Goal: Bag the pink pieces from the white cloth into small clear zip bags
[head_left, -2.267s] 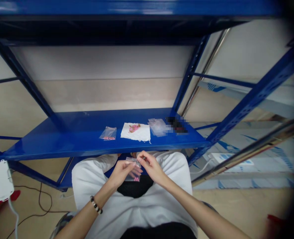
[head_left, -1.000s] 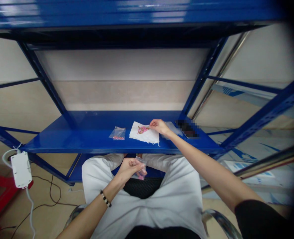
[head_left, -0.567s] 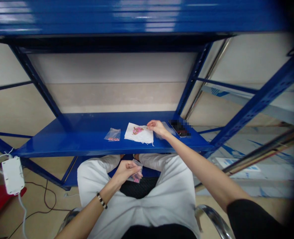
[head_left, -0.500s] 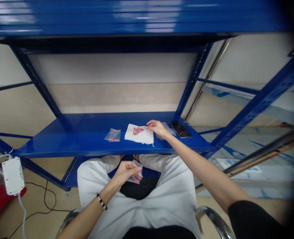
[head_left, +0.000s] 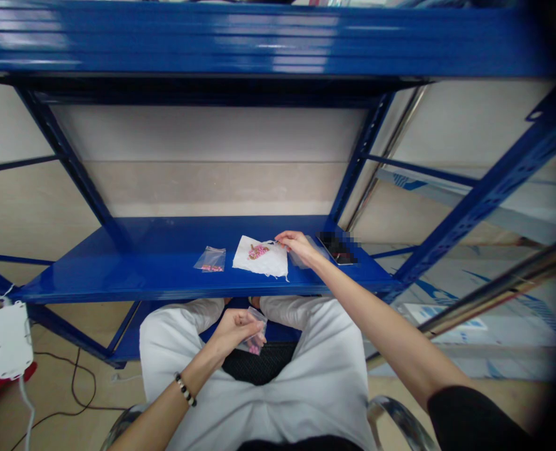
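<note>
Pinched between thumb and fingers of my left hand (head_left: 233, 329), a small clear bag (head_left: 256, 339) hangs over my lap, below the near edge of the blue shelf (head_left: 118, 275). Pink pieces sit at the bottom of it. My right hand (head_left: 296, 245) reaches out over the shelf with its fingertips drawn together at the far right corner of the white sheet (head_left: 264, 265); I cannot tell whether they nip a piece or only touch the sheet.

The sheet lies close to the shelf's near edge, one corner just over the lip. To the left of the second bag (head_left: 210, 259) the blue surface runs wide as far as the slanted upright. The upper shelf (head_left: 259, 37) sits well above both hands.

I count two bags with pink pieces inside, one held and one flat on the shelf just left of the sheet. There is one sheet, carrying one pink pile (head_left: 257, 252). One dark flat object (head_left: 338, 248) lies right of my right hand, too blurred to name. One white box (head_left: 9, 340) hangs at the far left.
</note>
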Motion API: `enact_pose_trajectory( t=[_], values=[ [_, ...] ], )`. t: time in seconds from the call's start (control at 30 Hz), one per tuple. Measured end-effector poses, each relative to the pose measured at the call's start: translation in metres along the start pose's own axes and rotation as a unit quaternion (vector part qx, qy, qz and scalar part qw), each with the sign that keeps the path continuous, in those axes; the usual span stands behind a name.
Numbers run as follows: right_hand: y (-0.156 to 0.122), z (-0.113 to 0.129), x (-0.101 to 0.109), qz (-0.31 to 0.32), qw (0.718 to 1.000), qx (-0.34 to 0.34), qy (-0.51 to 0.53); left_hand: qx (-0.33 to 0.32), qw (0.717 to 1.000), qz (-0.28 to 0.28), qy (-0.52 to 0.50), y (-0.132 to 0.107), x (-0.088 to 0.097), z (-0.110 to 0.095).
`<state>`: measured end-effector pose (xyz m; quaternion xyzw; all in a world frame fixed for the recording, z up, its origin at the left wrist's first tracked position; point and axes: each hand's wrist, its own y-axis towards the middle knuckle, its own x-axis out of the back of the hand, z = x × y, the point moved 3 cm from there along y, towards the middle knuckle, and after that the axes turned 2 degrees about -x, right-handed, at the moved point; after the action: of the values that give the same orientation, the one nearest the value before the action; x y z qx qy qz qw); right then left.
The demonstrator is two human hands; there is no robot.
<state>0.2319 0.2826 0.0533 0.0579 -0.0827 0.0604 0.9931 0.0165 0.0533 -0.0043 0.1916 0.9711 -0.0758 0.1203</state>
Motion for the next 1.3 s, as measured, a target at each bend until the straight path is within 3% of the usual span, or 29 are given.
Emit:
enact_pose_trajectory(
  t=[0.3,0.5,0.6,0.77,0.9,1.07,1.3],
  values=[
    [-0.002,-0.003,-0.001,-0.003,0.984,-0.085,0.157,-0.005,1.0,-0.002,-0.002,0.0,0.0,-0.002],
    [-0.009,0.013,-0.003,0.004,0.964,-0.121,0.236,-0.016,1.0,0.002,-0.007,-0.001,0.001,-0.005],
    [-0.041,0.021,-0.017,0.024,0.958,-0.127,0.257,-0.02,1.0,0.004,-0.005,-0.002,0.003,-0.008],
    [-0.144,0.021,-0.061,0.108,0.962,-0.096,0.232,-0.028,1.0,0.004,0.013,-0.004,0.005,-0.009],
    [-0.21,0.007,-0.086,0.102,0.969,-0.128,0.184,-0.02,0.999,0.025,0.033,-0.006,0.005,-0.003],
    [-0.221,0.0,-0.089,0.057,0.988,-0.072,0.12,-0.003,0.998,0.043,0.046,-0.007,0.003,0.002],
    [-0.212,0.002,-0.078,0.081,0.996,0.018,-0.009,-0.013,0.994,0.078,0.072,-0.004,-0.004,0.0]
  ],
)
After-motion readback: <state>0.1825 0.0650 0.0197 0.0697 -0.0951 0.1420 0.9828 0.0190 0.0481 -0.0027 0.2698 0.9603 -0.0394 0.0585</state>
